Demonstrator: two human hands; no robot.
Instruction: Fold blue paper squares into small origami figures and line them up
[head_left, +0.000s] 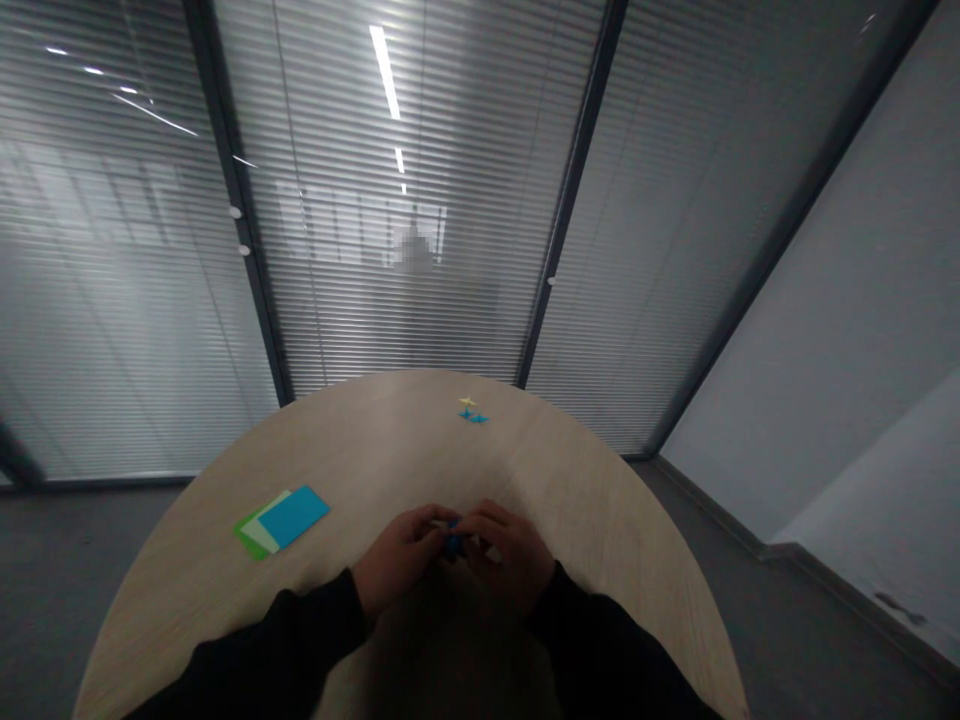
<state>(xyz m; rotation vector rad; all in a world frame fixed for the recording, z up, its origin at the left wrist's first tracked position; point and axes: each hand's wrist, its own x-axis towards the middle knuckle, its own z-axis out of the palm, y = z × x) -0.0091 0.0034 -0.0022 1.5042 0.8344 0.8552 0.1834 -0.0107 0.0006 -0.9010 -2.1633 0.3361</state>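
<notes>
Between my two hands, low over the near half of the table, is a small dark blue piece of folded paper point(453, 541), largely covered by my fingers. My left hand point(400, 553) pinches it from the left with thumb and fingertips. From the right, my right hand point(510, 552) has its fingers curled onto the same piece. Its exact shape cannot be made out. Farther off, close to the table's far edge, lie a small yellow folded paper figure point(467, 401) and light blue folded paper figures point(478, 419).
The round wooden table point(600, 500) fills the lower view. On its left lies a fanned stack of blue, pale green and green paper sheets point(294, 516). Glass panels with blinds point(420, 320) stand behind it, and a white wall point(840, 380) is on the right.
</notes>
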